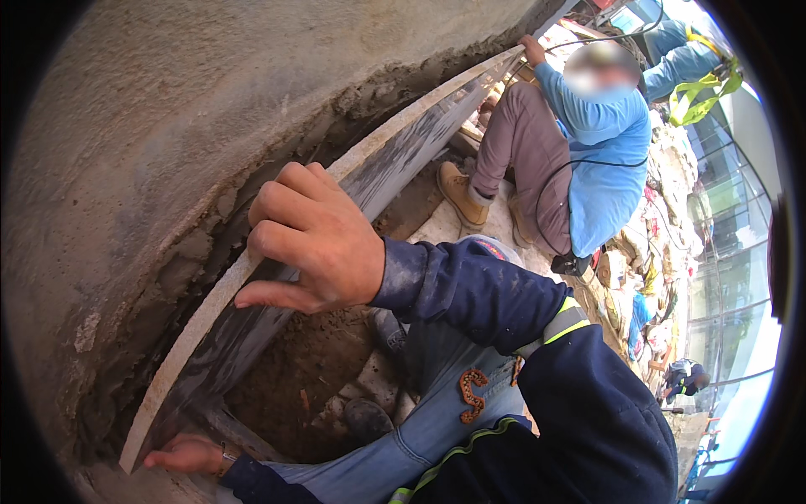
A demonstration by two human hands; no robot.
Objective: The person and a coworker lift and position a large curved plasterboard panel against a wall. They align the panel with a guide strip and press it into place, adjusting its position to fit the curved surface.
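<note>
Head view: right grip pinches the slab from above; left grip, low beside it, unclear.

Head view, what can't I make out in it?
In the head view:
Edge of the slab under the right hand: hidden by that hand.
Left hand: some fingers hidden behind the hand itself.
Co-worker's head: blurred.
Hands of the far person: too small.

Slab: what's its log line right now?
right hand: grips slab edge | left hand: at near end | co-worker's hand: at far end
</note>
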